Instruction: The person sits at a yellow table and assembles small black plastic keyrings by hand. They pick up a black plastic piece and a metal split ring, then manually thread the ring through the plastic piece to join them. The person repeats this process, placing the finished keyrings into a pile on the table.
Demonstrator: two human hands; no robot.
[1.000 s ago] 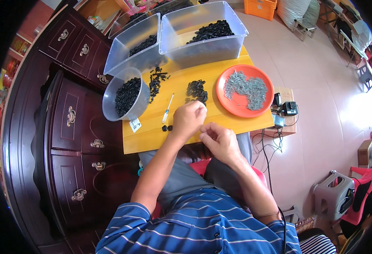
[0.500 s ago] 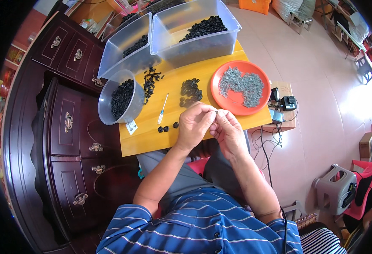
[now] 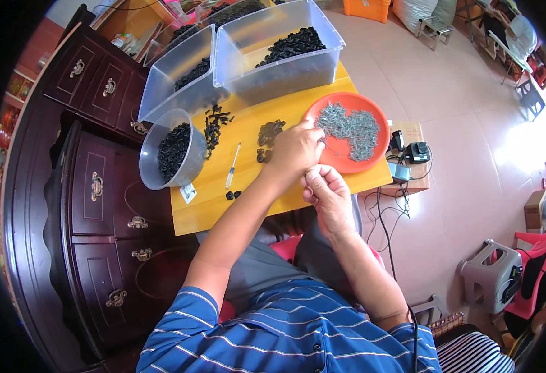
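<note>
My left hand (image 3: 298, 149) reaches over the near left rim of a red plate (image 3: 346, 166) heaped with small grey screws (image 3: 363, 127). Its fingers are curled together at the rim, and whatever they pinch is hidden. Just below it, in front of the plate, my right hand (image 3: 330, 196) is closed, with thumb and finger pinching a small dark part (image 3: 308, 174) that barely shows. Beside my left wrist lies a cluster of small dark round parts (image 3: 269, 132). Farther left, a screwdriver (image 3: 233, 165) rests on the yellow table (image 3: 204, 214) above two small black parts (image 3: 233, 195).
Two clear bins (image 3: 279, 78) holding black parts stand at the back. A round clear tub (image 3: 197, 152) of black parts sits at the left, near loose black pieces (image 3: 214, 127). A dark cabinet (image 3: 92, 186) borders the table; cables and adapters (image 3: 417, 151) lie on a box at right.
My left hand has parted from the right and moved up to the red plate. The right hand stays pinched in front of the table's near edge. The whole view has shifted slightly.
</note>
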